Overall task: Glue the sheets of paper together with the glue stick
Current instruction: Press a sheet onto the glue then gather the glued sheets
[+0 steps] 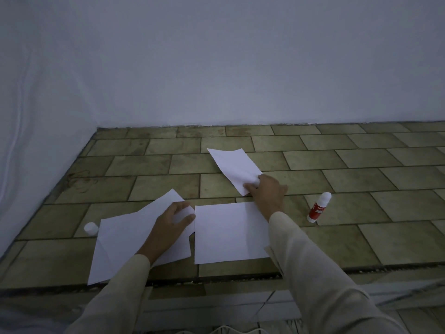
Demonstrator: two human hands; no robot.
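**Both hands on paper, glue stick lying aside**

Three white sheets lie on a tiled ledge (pixel 361 165) that meets a pale wall (pixel 216 68). The right hand (pixel 267 189) reaches forward and pinches the near corner of the far sheet (pixel 233 165), crumpling it slightly. The left hand (pixel 175 218), fingers curled, grips the lifted right corner of the left sheet (pixel 120 244), which lies askew and creased. Between the two arms the middle sheet (pixel 228 232) lies flat and untouched near the ledge's front edge. The hands are apart. The red-labelled glue stick (pixel 317 208) sits on the tiles to the right of the right hand, held by neither hand. A small white cap (pixel 91 229) rests just left of the left sheet.
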